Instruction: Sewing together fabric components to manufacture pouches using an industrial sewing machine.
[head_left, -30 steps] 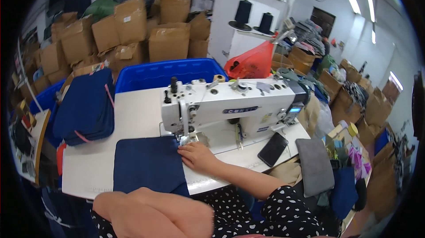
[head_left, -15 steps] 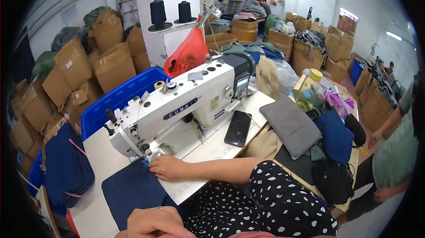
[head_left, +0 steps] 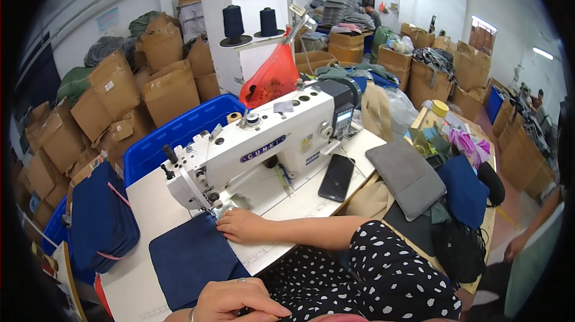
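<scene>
Guide navy cloth [head_left: 188,256], lying along near edge of table [head_left: 132,280], squarely under sewing machine [head_left: 257,151] head with right hand [head_left: 242,226] low beside needle; steady with left hand [head_left: 233,299]. Can't tell whether pinching with either.

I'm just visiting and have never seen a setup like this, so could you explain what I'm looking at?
There's no robot here, just bare-handed work. The picture comes from a wide camera worn on the head, looking down, so straight edges curve. The right hand rests at the edge of a blue cloth, close to the needle end of a white sewing machine. The left hand is by the cloth's near edge; whether it grips anything is unclear. Also on the white table are a dark phone and, at the left, a stack of blue pieces.
</scene>
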Demonstrator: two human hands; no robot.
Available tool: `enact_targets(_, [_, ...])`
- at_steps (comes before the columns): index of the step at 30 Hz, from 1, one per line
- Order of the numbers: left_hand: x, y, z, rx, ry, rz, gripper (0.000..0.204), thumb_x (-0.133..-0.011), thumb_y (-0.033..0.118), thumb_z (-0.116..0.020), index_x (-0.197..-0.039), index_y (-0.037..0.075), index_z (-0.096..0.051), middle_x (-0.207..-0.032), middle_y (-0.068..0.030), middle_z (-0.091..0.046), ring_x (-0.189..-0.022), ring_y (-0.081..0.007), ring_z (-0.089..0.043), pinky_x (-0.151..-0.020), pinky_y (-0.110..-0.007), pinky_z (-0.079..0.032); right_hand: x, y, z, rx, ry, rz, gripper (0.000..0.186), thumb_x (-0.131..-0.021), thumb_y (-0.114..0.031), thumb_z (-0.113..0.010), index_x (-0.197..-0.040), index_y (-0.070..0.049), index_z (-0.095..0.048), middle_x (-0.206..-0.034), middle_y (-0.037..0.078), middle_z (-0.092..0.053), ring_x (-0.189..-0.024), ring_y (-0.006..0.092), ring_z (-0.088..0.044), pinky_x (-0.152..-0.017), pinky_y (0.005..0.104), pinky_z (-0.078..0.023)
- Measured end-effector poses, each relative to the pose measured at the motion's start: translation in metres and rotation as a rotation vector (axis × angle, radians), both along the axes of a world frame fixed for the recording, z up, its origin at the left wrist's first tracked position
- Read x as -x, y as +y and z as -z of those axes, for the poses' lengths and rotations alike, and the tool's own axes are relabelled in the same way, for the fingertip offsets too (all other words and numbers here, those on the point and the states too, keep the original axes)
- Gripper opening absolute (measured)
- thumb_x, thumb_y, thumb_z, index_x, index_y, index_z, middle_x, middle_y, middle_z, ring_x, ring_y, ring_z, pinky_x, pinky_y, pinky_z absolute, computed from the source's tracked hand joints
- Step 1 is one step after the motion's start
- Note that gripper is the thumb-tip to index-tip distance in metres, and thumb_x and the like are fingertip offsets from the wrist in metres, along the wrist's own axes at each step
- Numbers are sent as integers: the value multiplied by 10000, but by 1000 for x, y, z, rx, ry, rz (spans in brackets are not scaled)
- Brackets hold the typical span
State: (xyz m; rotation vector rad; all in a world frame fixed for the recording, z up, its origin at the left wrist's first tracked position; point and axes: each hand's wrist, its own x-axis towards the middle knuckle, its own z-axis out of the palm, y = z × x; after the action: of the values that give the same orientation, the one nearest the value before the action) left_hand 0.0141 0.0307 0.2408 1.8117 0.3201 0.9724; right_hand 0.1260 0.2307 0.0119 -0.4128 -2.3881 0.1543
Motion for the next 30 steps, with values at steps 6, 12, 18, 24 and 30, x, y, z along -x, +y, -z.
enact_targets(6, [2, -4, -2, 36, 14, -4, 91, -871, -26, -728, -956, -13, -757, -790, -97, -662, -661, -158, -608, -580, -276, -447, -4, -8, -11, 15, -14, -15, 255, -865, -181, -708, -1062, -21, -722, -1168, 92, -708, -1096, 271, -618, -985, 405, -482])
enact_targets(12, [11, -3, 2, -11, 26, -4, 93, -938, 49, -699, -985, -19, -742, -854, -116, -692, -704, -211, -636, -634, -304, -495, -4, -10, -13, 53, -43, 19, 257, -869, -174, -706, -1073, -19, -720, -1168, 90, -714, -1085, 274, -624, -974, 414, -502])
enact_targets(18, [2, -1, 18, 112, -263, -93, 143, -974, 21, -627, -1098, -12, -692, -1116, -189, -659, -1027, -298, -648, -913, -397, -523, -3, -11, -12, 42, -29, 22, 265, -877, -181, -699, -1087, -21, -725, -1182, 102, -716, -1113, 291, -643, -984, 420, -499])
enact_targets(24, [-19, 12, -24, -387, -705, -99, 373, -1095, 482, -421, -1067, 181, -639, -1125, -142, -629, -1032, -321, -602, -928, -456, -496, -13, -1, -5, 28, -87, 23, 281, -881, -186, -694, -1117, -40, -737, -1212, 103, -714, -1134, 297, -645, -1006, 443, -485])
enact_targets(30, [-39, -18, -68, -231, -790, -129, 409, -1091, 495, -389, -1087, 157, -619, -1119, -96, -641, -975, -306, -628, -935, -453, -488, -10, -10, -24, 27, -58, 15, 278, -846, -156, -724, -1101, -48, -741, -1184, 90, -723, -1098, 278, -651, -989, 430, -489])
